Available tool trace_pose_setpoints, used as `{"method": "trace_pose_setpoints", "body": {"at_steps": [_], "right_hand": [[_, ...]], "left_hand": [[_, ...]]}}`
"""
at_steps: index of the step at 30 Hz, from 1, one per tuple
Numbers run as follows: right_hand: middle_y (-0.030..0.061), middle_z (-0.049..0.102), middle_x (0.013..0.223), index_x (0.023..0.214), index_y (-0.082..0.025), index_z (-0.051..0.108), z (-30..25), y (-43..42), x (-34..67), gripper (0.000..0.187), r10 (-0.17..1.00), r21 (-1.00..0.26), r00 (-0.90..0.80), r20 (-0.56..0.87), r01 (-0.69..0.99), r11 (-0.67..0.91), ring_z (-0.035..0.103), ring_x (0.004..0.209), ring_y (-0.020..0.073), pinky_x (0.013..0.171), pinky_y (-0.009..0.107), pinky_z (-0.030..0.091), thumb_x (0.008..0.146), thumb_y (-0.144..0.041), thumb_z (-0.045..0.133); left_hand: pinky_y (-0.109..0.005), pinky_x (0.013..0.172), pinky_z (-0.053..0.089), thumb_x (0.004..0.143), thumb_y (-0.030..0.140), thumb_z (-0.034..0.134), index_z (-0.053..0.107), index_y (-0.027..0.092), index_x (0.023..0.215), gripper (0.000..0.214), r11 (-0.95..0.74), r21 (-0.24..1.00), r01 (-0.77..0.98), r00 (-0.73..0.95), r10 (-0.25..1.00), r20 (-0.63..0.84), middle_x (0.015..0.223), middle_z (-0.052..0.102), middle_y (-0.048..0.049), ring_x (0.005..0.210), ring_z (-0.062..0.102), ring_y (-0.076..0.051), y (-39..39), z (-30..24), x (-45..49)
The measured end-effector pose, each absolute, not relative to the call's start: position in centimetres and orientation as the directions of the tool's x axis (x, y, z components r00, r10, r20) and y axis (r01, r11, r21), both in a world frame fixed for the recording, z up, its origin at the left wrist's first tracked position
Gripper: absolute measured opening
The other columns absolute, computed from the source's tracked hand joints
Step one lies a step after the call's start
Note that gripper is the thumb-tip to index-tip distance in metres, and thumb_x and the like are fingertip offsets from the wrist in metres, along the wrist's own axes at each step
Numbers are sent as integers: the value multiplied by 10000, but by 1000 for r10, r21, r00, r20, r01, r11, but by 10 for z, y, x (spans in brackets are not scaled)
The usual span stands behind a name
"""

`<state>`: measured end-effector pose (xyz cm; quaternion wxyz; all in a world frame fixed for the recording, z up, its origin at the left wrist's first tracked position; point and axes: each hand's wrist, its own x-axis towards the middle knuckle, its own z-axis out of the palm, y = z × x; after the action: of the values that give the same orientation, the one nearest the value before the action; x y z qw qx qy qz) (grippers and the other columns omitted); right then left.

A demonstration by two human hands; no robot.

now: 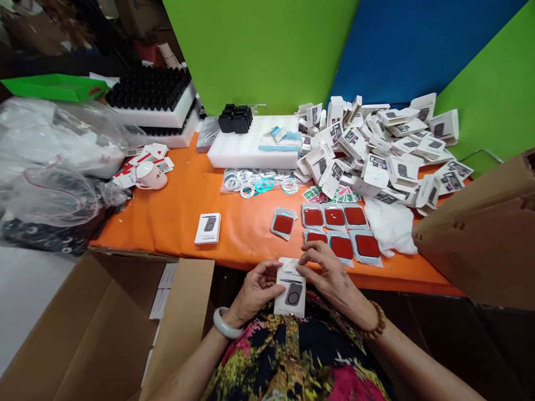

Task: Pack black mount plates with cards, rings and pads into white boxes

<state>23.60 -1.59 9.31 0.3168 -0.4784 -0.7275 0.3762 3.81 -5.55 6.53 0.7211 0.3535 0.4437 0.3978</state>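
Note:
Close to my body, my left hand grips a small white box printed with a dark device. At the box's open top end, my right hand has its fingers on a whitish packet or flap; I cannot make out which. On the orange table ahead sits a closed white box with the same print. A single red square pad in a clear bag lies just beyond my hands. More bagged red pads form two rows to the right, one partly hidden by my right hand.
Many small white boxes are heaped at the back right. A white cloth lies near a large carton. White foam bears black parts. An open carton stands at lower left, below plastic bags.

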Motion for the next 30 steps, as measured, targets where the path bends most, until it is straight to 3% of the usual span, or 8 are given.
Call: {"method": "trace_pose_setpoints", "body": {"at_steps": [3, 7, 12, 16, 21, 26, 30], "right_hand": [[64, 554, 934, 754, -202, 562, 92, -16, 231, 137, 918, -847, -390, 76, 460, 266, 528, 910, 213, 802, 367, 435, 881, -255, 550], [22, 526, 801, 760, -196, 589, 97, -17, 228, 268, 849, -892, -523, -77, 416, 175, 528, 735, 148, 671, 281, 429, 947, -326, 448], [18, 548, 862, 879, -210, 614, 94, -22, 230, 138, 838, -944, -531, -126, 324, 63, 545, 781, 151, 698, 279, 449, 862, -346, 597], [-2, 594, 832, 1038, -226, 543, 79, -36, 227, 369, 885, -964, -382, -266, 101, -246, 585, 756, 156, 662, 279, 488, 749, -377, 716], [14, 656, 788, 922, -207, 624, 66, -51, 223, 388, 862, -889, -281, -421, -63, -454, 620, 719, 174, 674, 308, 517, 672, -477, 749], [11, 634, 714, 786, -193, 658, 68, -52, 219, 336, 882, -918, -271, -384, 15, -395, 578, 638, 159, 596, 283, 491, 713, -519, 698], [-16, 527, 610, 664, -198, 559, 63, -48, 211, 337, 945, -956, -141, -294, 29, -293, 473, 532, 119, 481, 242, 417, 725, -501, 695]], "left_hand": [[-296, 875, 468, 719, 262, 742, 599, 179, 1123, 437, 433, 880, -194, 347, 870, -351, 1025, 685, -65, 954, 624, -181, -53, 68, 36], [-283, 824, 468, 758, 293, 692, 608, 178, 1170, 435, 373, 928, -7, 352, 870, -347, 1023, 675, -68, 915, 616, -186, -55, 73, 32], [-225, 638, 426, 788, 349, 649, 647, 169, 1107, 366, 241, 945, 220, 283, 912, -298, 811, 650, -27, 675, 546, -132, -59, 75, 30], [-221, 600, 405, 778, 392, 658, 662, 160, 1046, 354, 280, 939, 199, 235, 917, -323, 763, 645, -24, 639, 530, -130, -61, 70, 31], [-238, 659, 438, 814, 425, 610, 687, 155, 1010, 342, 352, 934, 67, 206, 911, -358, 841, 683, -48, 717, 574, -156, -66, 64, 35], [-271, 756, 450, 811, 385, 619, 744, 166, 857, 256, 260, 963, 77, 115, 957, -267, 850, 679, -66, 807, 595, -187, -63, 72, 41], [-271, 761, 446, 751, 338, 686, 717, 170, 717, 175, 205, 978, 39, 2, 979, -205, 798, 638, -52, 791, 572, -173, -55, 75, 49]]}}
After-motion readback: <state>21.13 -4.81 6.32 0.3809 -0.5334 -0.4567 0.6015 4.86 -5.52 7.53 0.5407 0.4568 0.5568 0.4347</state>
